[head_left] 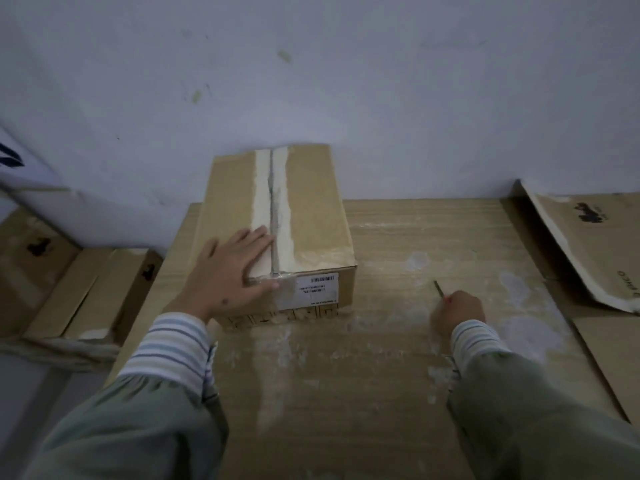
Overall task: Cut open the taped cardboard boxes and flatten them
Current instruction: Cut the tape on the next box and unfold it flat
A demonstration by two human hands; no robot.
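A closed brown cardboard box (311,216) stands on a wooden table (398,358) against the wall. A pale tape strip (282,202) runs along its top seam, and a white label (317,289) sits on its near face. My left hand (232,268) rests flat on the box's near left top corner, fingers spread and thumb along the front edge. My right hand (457,313) is over the table to the right of the box, fingers curled round a small cutter (440,289) whose thin blade points away from me.
Flattened cardboard (588,244) lies at the table's right side and leans on the wall. More cardboard boxes (79,292) sit lower on the left. The tabletop is smeared with white dust. A pale wall (346,81) stands right behind the box.
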